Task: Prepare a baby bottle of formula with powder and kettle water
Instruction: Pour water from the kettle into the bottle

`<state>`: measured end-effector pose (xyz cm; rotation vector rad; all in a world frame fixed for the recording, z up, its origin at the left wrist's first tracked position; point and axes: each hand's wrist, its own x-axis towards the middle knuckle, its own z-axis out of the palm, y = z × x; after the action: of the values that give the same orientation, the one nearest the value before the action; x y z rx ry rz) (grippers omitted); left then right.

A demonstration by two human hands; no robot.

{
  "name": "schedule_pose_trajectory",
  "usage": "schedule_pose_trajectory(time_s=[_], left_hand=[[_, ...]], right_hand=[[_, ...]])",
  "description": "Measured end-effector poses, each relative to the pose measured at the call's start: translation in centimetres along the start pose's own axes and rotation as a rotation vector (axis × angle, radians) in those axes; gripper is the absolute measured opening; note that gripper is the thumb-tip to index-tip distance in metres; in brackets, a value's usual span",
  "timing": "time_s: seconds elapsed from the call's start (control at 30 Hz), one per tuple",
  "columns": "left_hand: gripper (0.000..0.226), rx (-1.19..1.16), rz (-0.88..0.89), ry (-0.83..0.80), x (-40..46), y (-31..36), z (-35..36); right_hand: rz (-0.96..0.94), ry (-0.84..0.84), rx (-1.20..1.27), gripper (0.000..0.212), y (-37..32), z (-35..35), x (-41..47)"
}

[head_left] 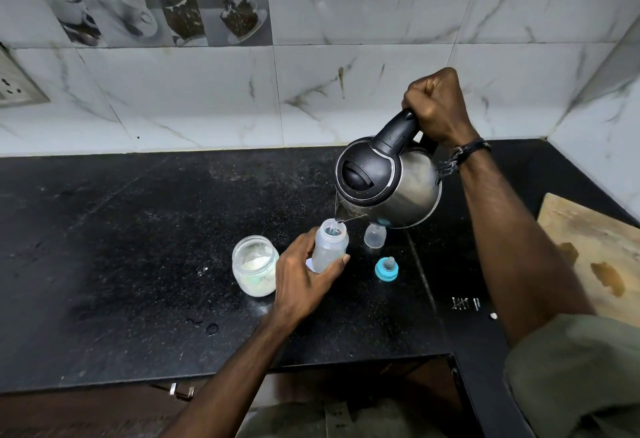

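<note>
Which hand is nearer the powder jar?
Left. The left hand holds the bottle right beside the powder jar; the right hand grips the kettle handle, farther back.

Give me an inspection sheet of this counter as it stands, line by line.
Surface: black speckled counter, a few wet spots near the front edge.
Job's things: kettle tilted, pouring water into the open bottle; open powder jar left of it; blue teat ring and clear cap standing to the right.
Clutter: wooden board, stained, at the right edge.
Grippers: left hand holds the bottle; right hand grips the kettle handle.
Cables: nothing seen.
Surroundings: marble-look wall tiles, a wall socket at the left, a drawer handle under the counter.
</note>
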<state>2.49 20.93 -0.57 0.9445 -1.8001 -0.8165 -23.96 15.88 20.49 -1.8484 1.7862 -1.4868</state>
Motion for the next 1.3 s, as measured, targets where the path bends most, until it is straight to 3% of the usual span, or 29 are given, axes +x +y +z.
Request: schedule_pose_trajectory(time_s=[0.57,1.3], left_hand=[[0.054,-0.012,-0.009,-0.006,0.06,0.33,-0.05],[0.052,-0.011,0.004,-0.001,0.11,0.34,-0.03]], right_hand=[[-0.002,-0.001,0.006,0.043,0.14,-0.08,0.08],[0.012,0.003,0.056,0.027,0.08,-0.09,0.05]])
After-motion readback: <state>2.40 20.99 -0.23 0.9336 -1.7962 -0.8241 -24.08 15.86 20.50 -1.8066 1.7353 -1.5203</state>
